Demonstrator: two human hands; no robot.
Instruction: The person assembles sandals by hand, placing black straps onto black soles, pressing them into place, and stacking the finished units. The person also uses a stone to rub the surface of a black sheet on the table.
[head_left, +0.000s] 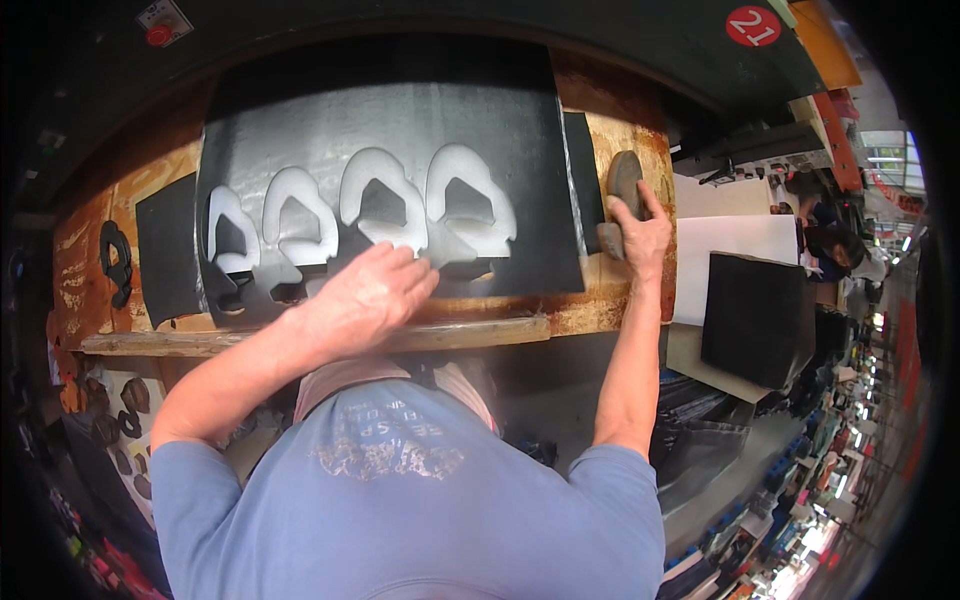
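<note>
A large black sheet [380, 110] lies on a wooden board in front of me. Four would be too many to count, so several white, horseshoe-shaped areas [467, 200] run in a row across it, with dark centres. Over the sheet's near edge, below one of these shapes, my left hand [375, 290] is closed, fingers bent and pressed together. A grey flap [448, 244] shows beside its fingertips; what the fingers hold is hidden. At the board's right end, my right hand [643, 232] has its thumb and fingers around a dark grey-brown curved piece [625, 172].
A black looped piece [116, 262] lies at the board's left end. A wooden strip [300, 337] edges the board's near side. Beyond my right arm are pale sheets [735, 245] and a black stack [757, 320]. A dark machine beam [430, 22] spans the far side.
</note>
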